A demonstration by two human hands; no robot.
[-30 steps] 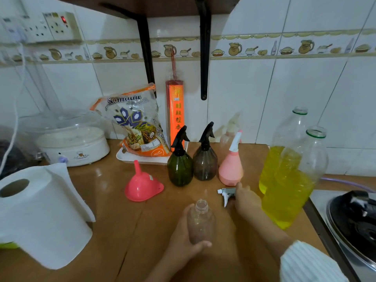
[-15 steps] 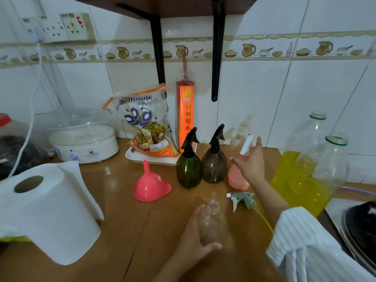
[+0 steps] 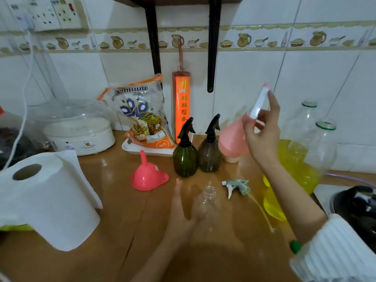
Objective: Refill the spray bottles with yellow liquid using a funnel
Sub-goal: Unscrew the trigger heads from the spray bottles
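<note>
Since half a second ago, the right hand (image 3: 262, 131) has lifted the pink spray bottle (image 3: 234, 139) off the counter (image 3: 126, 210), fingers gripping its white nozzle at right of centre. Left hand (image 3: 179, 216), fingers relaxed, rests against the uncapped clear bottle (image 3: 207, 204) at lower centre, with the pink funnel (image 3: 147, 176) to its upper left.

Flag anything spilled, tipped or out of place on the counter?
No spill visible. The trigger sprayer head lies loose on the counter, off the clear bottle the left hand steadies. The pink funnel sits upside down, spout up.
</note>
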